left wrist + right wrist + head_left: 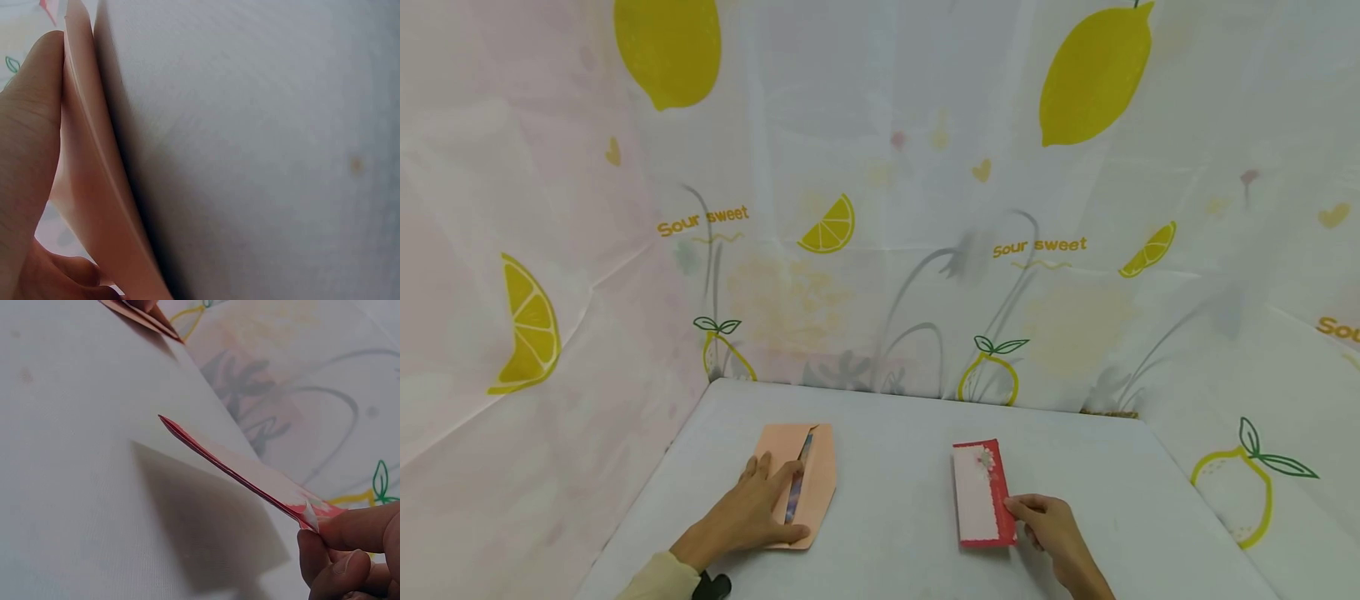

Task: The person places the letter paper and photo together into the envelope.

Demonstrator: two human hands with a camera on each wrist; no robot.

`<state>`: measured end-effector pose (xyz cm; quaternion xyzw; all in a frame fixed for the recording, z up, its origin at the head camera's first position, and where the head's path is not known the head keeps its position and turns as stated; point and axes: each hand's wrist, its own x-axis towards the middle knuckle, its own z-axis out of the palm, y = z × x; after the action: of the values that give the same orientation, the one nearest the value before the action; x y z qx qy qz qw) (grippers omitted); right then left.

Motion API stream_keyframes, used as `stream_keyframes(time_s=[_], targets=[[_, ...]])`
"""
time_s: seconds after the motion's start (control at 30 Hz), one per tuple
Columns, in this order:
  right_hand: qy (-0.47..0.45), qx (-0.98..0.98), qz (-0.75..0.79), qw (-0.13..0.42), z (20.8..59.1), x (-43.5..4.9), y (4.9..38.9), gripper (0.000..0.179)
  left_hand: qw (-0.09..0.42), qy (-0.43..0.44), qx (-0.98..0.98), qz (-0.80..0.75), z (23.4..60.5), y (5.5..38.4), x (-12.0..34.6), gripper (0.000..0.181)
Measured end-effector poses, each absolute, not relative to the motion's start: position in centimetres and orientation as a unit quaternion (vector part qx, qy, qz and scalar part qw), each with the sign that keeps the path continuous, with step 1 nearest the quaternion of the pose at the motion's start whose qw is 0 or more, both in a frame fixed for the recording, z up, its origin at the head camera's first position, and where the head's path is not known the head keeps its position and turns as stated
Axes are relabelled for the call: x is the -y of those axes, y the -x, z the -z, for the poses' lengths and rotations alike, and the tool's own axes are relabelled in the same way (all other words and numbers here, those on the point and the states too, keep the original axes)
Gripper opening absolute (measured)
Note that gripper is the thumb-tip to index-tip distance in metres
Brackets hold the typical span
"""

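A peach-coloured paper envelope lies at the left of the white table, with a long slit open down its middle. A strip of blue-purple patterned lining or paper shows in the slit. My left hand rests on the envelope with fingers spread, the index finger beside the slit and the thumb near the lower edge. In the left wrist view the thumb touches the envelope. My right hand pinches the right edge of a folded red and pale pink card. In the right wrist view the card is lifted above the table.
The white table runs back to a cloth wall printed with lemons and words. More printed cloth stands at both sides. A black object shows by the left wrist. The card casts a shadow on the table.
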<state>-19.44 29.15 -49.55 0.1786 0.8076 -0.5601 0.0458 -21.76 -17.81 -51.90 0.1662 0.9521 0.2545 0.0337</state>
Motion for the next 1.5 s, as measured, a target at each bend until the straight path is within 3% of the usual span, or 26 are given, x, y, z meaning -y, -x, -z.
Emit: stream_keyframes(time_s=[1.5], targets=[[-0.125, -0.810, 0.570, 0.052, 49.5, -23.8, 21.1, 0.039, 0.039, -0.160, -0.956, -0.244, 52.0, 21.8, 17.8, 0.098]])
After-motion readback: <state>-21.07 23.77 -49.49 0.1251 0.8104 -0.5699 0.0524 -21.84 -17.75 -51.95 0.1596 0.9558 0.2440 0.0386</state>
